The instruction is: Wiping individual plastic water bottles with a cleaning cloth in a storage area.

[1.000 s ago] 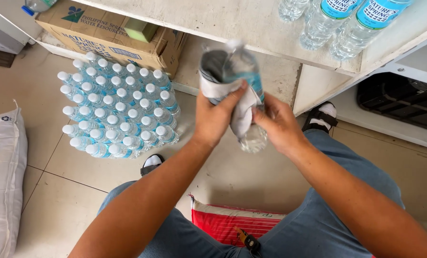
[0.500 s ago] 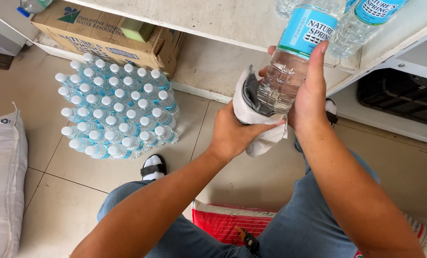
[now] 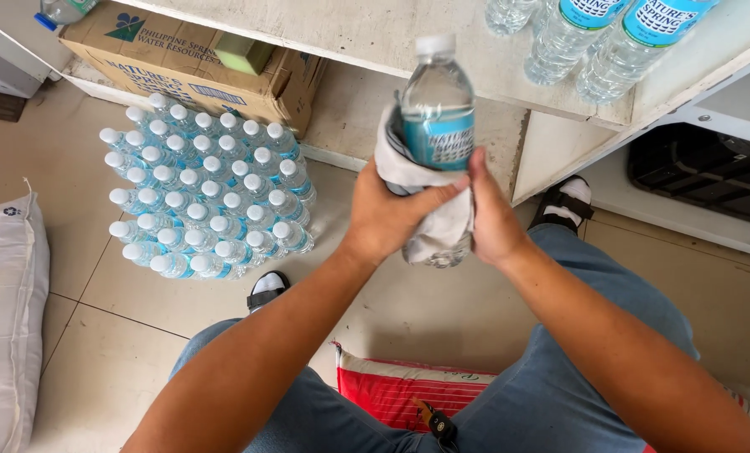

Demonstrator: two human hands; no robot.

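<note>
At the centre, the bottle (image 3: 438, 126) is back down from the shelf (image 3: 375, 38) at 12 o'clock; both hands, left hand (image 3: 387, 214) and right hand (image 3: 492, 214), clasp it through the cloth (image 3: 442, 231), so wiping goes on.

Shrink-wrapped pack of capped water bottles (image 3: 207, 197) on tiled floor (image 3: 98, 352), 9 o'clock. Cardboard box (image 3: 199, 71) at 11, green block (image 3: 245, 52) on top. White sack (image 3: 6, 319) at 8. Three bottles (image 3: 593, 38) on white shelf (image 3: 375, 29), 1 o'clock. Red sack (image 3: 391, 390) at 6.
</note>
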